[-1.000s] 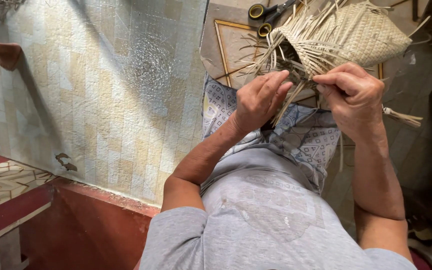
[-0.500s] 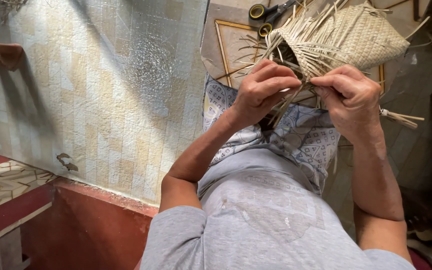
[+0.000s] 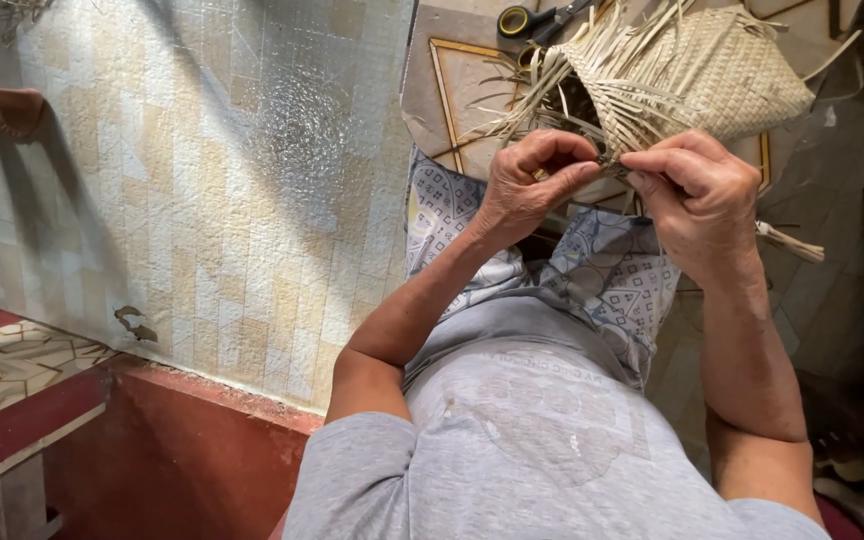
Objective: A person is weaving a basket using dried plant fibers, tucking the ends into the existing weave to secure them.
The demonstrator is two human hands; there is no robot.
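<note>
Both hands pinch loose pale palm strips [image 3: 607, 120] at the open rim of the half-woven straw basket [image 3: 712, 70]: left hand [image 3: 530, 185] and right hand [image 3: 697, 195] fingertips nearly meet, basket body lying beyond, strips running toward them.

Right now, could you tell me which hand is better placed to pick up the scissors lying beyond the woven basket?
Probably the left hand: the scissors lie up and left of the basket, on its side. The right hand would have to cross over the loose strips.
</note>
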